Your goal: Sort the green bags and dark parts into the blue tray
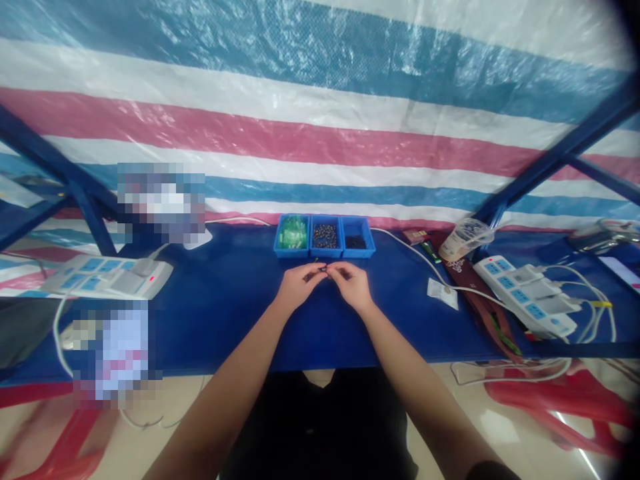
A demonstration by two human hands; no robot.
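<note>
My left hand (300, 283) and my right hand (351, 283) meet over the blue table (320, 333). Fingertips of both hands pinch a small dark part (323, 269), too small to name more exactly. Just beyond the hands, three blue bins stand joined in a row. Green translucent pieces (293, 235) fill the left bin (292, 253). Small dark and brass-coloured metal pieces (325, 235) lie in the middle bin (325, 253). The right bin (359, 253) has small black pieces (355, 242) in it.
White power strips (155, 273) lie left and right, with cables. To the right are a tilted plastic cup (463, 239), a small white packet (443, 293) and a brown strap (475, 300). A striped plastic sheet (320, 133) hangs behind. Red stools (560, 400) stand below.
</note>
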